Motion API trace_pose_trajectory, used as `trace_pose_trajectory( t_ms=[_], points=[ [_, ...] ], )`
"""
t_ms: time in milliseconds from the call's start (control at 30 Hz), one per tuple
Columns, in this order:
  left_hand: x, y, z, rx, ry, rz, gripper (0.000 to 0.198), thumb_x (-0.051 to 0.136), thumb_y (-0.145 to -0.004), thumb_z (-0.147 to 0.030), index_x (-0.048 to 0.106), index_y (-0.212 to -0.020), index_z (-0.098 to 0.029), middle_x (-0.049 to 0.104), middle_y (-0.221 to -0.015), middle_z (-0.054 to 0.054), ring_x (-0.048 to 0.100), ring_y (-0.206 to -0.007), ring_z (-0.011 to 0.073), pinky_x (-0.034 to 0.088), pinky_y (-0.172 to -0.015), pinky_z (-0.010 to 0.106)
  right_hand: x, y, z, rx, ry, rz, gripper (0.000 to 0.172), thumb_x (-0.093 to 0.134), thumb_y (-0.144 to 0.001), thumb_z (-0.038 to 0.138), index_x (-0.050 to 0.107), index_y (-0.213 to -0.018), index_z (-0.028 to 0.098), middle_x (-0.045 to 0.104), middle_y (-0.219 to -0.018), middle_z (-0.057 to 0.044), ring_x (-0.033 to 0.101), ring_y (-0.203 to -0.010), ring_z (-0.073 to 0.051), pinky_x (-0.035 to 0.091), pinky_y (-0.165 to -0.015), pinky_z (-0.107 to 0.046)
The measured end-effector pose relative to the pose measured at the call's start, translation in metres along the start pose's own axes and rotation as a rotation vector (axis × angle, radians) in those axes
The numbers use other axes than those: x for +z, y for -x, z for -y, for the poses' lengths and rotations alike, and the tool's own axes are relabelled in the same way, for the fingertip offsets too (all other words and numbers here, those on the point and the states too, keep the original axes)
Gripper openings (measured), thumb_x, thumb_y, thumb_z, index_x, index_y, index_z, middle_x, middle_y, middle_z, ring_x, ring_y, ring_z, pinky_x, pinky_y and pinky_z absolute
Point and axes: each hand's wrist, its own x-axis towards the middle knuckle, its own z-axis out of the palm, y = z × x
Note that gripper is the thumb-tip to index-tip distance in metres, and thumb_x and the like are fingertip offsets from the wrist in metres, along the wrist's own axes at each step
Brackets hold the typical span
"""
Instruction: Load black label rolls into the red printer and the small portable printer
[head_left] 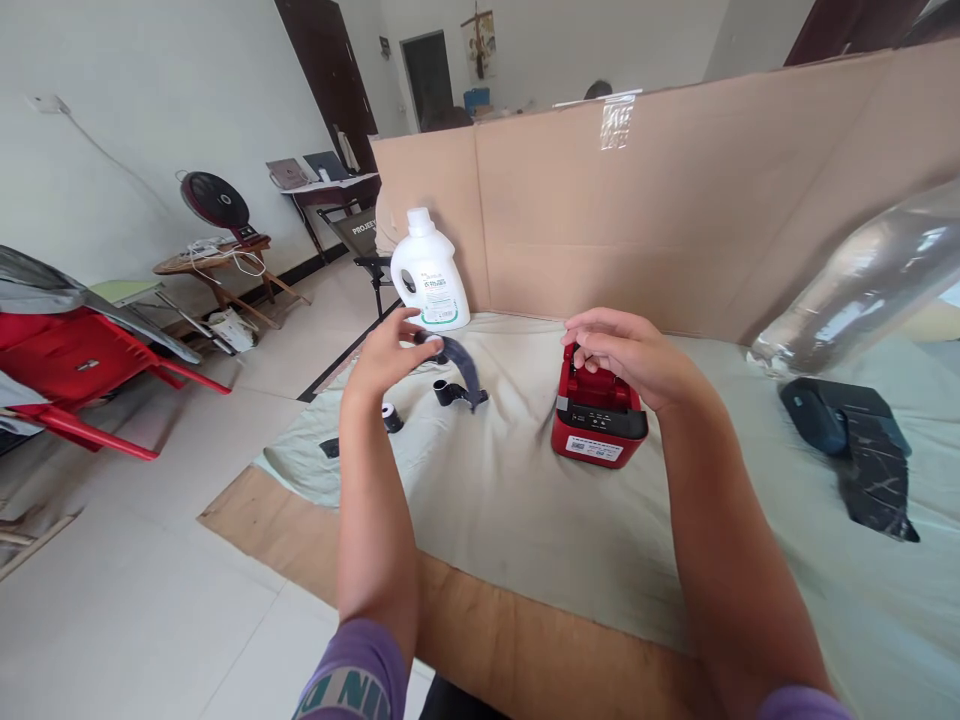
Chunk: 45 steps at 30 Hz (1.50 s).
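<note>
My left hand (388, 355) pinches a dark roll (430, 345) between thumb and fingers; a loose dark strip (466, 368) curves down from it to the cloth. Below lie a small black roll (448, 392) with a short tail and another small roll (391, 418) with a pale core. My right hand (619, 350) hovers over the back of a red and black printer (600, 425), fingers loosely bent and apart, with nothing visible in them. The printer's top is open, showing a red inner bay. Whether the right fingertips touch its raised rear part, I cannot tell.
A white detergent jug (431, 275) stands at the back left, before a cardboard screen (600, 220). On the right are a dark device with a patterned black strip (874, 470) and a clear plastic-wrapped bundle (862, 280). Pale cloth (510, 500) covers the wooden board (480, 610).
</note>
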Motion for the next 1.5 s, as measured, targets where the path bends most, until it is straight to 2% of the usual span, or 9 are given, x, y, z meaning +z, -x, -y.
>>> trace_pose_trajectory(
  t_ms=[167,333,533,700,800,1033,1233,1333,1500],
  points=[
    [0.009,-0.023,0.064,-0.442,0.165,-0.242,0.05,0.057,-0.084,-0.056,0.062,-0.116,-0.017,0.071,-0.11,0.01,0.07,-0.094,0.0223,0.054,-0.074,0.029,0.003,-0.003,-0.004,0.006,0.006,0.01,0.018,0.073,-0.08,0.031,0.072,-0.097,0.026,0.069,-0.092,-0.006,0.06,-0.075,-0.017,0.046,-0.06,-0.029],
    [0.025,-0.03,0.1,-0.72,0.166,-0.158,0.043,0.043,-0.092,-0.048,0.061,-0.113,-0.015,0.073,-0.095,0.011,0.073,-0.083,0.0213,0.055,-0.065,0.027,0.009,-0.005,-0.008,0.017,0.039,0.026,0.016,0.07,-0.082,0.031,0.072,-0.097,0.025,0.069,-0.09,-0.005,0.06,-0.077,-0.018,0.046,-0.062,-0.029],
    [0.036,-0.029,0.12,-0.784,-0.025,-0.036,0.031,0.064,-0.079,-0.042,0.066,-0.098,-0.018,0.074,-0.085,0.012,0.073,-0.084,0.0291,0.054,-0.073,0.038,0.017,-0.01,-0.013,0.035,0.071,0.042,0.018,0.071,-0.081,0.034,0.072,-0.097,0.026,0.069,-0.089,-0.004,0.06,-0.076,-0.016,0.046,-0.062,-0.028],
    [0.043,-0.028,0.12,-0.812,-0.236,-0.084,0.026,0.058,-0.084,-0.038,0.067,-0.097,-0.018,0.073,-0.097,0.021,0.062,-0.115,0.0429,0.044,-0.093,0.056,0.02,-0.01,-0.016,0.041,0.085,0.054,0.022,0.072,-0.081,0.036,0.072,-0.099,0.026,0.069,-0.09,-0.005,0.061,-0.076,-0.017,0.046,-0.061,-0.028],
    [0.04,-0.026,0.11,-0.775,-0.327,-0.134,0.024,0.056,-0.086,-0.035,0.068,-0.097,-0.017,0.071,-0.11,0.023,0.048,-0.131,0.0451,0.034,-0.102,0.061,0.02,-0.01,-0.016,0.042,0.087,0.048,0.022,0.073,-0.081,0.037,0.072,-0.099,0.025,0.069,-0.089,-0.005,0.061,-0.074,-0.017,0.045,-0.06,-0.028],
    [0.028,-0.027,0.08,-0.486,-0.397,-0.167,0.029,0.058,-0.085,-0.028,0.066,-0.113,-0.025,0.067,-0.127,0.008,0.058,-0.121,0.0306,0.037,-0.107,0.048,0.02,-0.008,-0.01,0.044,0.101,0.032,0.02,0.073,-0.08,0.036,0.072,-0.097,0.024,0.068,-0.087,-0.004,0.059,-0.072,-0.015,0.045,-0.062,-0.027],
    [0.023,-0.022,0.099,-0.638,-0.364,-0.01,0.038,0.074,-0.069,-0.026,0.068,-0.107,-0.027,0.07,-0.119,0.009,0.064,-0.111,0.033,0.049,-0.091,0.043,0.018,-0.006,-0.009,0.042,0.07,0.032,0.019,0.072,-0.081,0.034,0.073,-0.097,0.024,0.068,-0.088,-0.004,0.055,-0.068,-0.013,0.046,-0.061,-0.027],
    [0.025,-0.019,0.106,-0.669,-0.356,-0.019,0.039,0.076,-0.068,-0.029,0.069,-0.106,-0.029,0.071,-0.116,0.009,0.069,-0.1,0.0314,0.052,-0.079,0.039,0.018,-0.007,-0.009,0.032,0.04,0.035,0.02,0.074,-0.079,0.034,0.073,-0.096,0.024,0.069,-0.094,-0.005,0.057,-0.07,-0.013,0.047,-0.061,-0.027],
    [0.027,-0.014,0.097,-0.669,-0.377,-0.077,0.032,0.074,-0.068,-0.024,0.069,-0.1,-0.026,0.071,-0.115,0.011,0.069,-0.101,0.0327,0.052,-0.078,0.039,0.013,-0.004,-0.003,0.018,-0.024,0.027,0.021,0.076,-0.076,0.034,0.072,-0.093,0.023,0.068,-0.097,-0.005,0.058,-0.071,-0.013,0.047,-0.06,-0.027]
  ],
)
